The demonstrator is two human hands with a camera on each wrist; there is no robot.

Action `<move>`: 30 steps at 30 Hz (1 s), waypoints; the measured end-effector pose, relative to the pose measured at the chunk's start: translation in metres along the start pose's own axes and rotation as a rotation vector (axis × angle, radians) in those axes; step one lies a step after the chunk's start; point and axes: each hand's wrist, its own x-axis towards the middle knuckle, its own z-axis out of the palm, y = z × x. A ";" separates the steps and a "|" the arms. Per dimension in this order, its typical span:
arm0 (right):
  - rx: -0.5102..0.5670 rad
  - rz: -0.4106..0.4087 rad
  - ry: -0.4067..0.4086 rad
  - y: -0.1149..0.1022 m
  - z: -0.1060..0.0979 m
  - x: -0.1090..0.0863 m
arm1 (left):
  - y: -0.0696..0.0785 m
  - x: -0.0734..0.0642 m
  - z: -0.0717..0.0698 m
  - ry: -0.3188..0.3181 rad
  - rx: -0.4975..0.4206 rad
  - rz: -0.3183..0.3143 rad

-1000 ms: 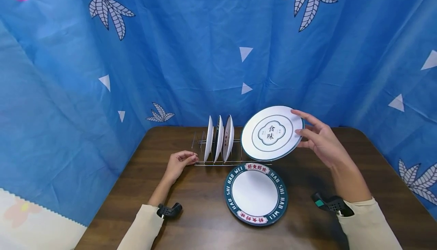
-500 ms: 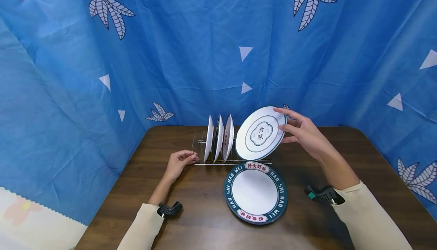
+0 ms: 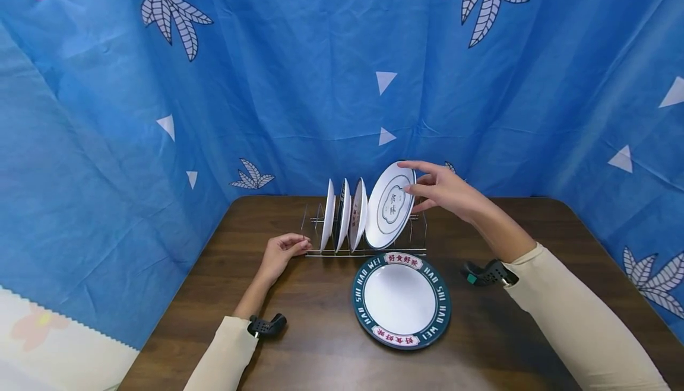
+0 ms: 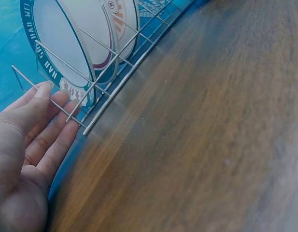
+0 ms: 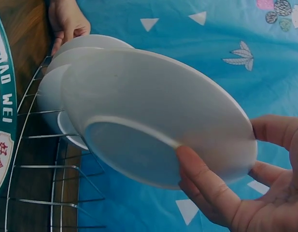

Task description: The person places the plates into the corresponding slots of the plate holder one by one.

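Observation:
My left hand [image 3: 283,253] pinches the left end of a wire dish rack [image 4: 110,100] between thumb and fingers. Three plates [image 3: 358,216] stand on edge in the rack's left half. Held by its right edge, a white plate [image 3: 389,210] with a dark flower-shaped print leans in my right hand [image 3: 443,188]. Its lower edge overlaps the rack just right of the standing plates. From the right wrist view, the plate's underside and foot ring [image 5: 139,128] show, with the thumb on that side. Several rack slots to the right hold nothing.
A plate with a dark green lettered rim [image 3: 442,302] lies flat on the wooden table [image 3: 310,331] in front of the rack. Behind the table hangs a blue patterned curtain [image 3: 299,82]. Each wrist wears a black device [image 3: 483,273].
My right hand has moved left with the white plate, from the rack's right end toward the standing plates, turning it more edge-on. My left hand has stayed at the rack's end.

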 end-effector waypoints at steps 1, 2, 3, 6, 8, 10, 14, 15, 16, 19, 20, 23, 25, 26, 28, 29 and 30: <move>-0.007 0.002 -0.011 -0.001 0.001 0.002 | 0.000 0.000 0.000 0.000 0.000 0.003; -0.012 0.006 -0.021 -0.003 0.001 0.004 | 0.000 0.000 0.000 0.000 0.001 0.005; -0.019 0.006 -0.032 -0.004 0.002 0.006 | 0.000 0.001 0.001 -0.002 0.004 0.009; -0.038 0.008 -0.056 -0.007 0.004 0.012 | -0.001 0.001 0.001 -0.003 0.002 0.012; -0.042 0.010 -0.070 -0.010 0.005 0.016 | 0.000 0.001 0.002 -0.005 0.000 0.016; -0.043 0.007 -0.079 -0.011 0.007 0.020 | 0.001 0.001 0.002 -0.005 -0.007 0.019; -0.046 -0.005 -0.081 -0.015 0.013 0.027 | 0.002 0.000 0.001 -0.005 -0.015 0.021; -0.048 -0.006 -0.078 -0.016 0.015 0.028 | 0.001 0.000 0.001 -0.005 -0.015 0.021; -0.050 -0.008 -0.074 -0.017 0.016 0.030 | 0.002 0.000 0.000 -0.008 -0.015 0.023; -0.052 -0.006 -0.067 -0.020 0.023 0.035 | 0.002 -0.001 -0.001 -0.007 -0.025 0.020; -0.050 -0.003 -0.068 -0.020 0.025 0.036 | 0.002 -0.001 -0.001 -0.007 -0.026 0.019; -0.065 0.013 -0.070 -0.021 0.032 0.040 | 0.003 -0.003 -0.001 -0.012 -0.034 0.016; -0.082 0.024 -0.069 -0.019 0.037 0.041 | 0.004 -0.003 -0.001 -0.019 -0.034 0.016; -0.088 0.031 -0.066 -0.017 0.039 0.042 | 0.004 -0.003 -0.001 -0.021 -0.033 0.017; -0.095 0.035 -0.055 -0.013 0.043 0.043 | 0.004 -0.003 0.000 -0.022 -0.033 0.016; -0.096 0.033 -0.049 -0.011 0.044 0.044 | 0.004 -0.002 0.000 -0.019 -0.034 0.017; -0.096 0.030 -0.043 -0.008 0.045 0.044 | 0.005 -0.002 0.000 -0.016 -0.033 0.019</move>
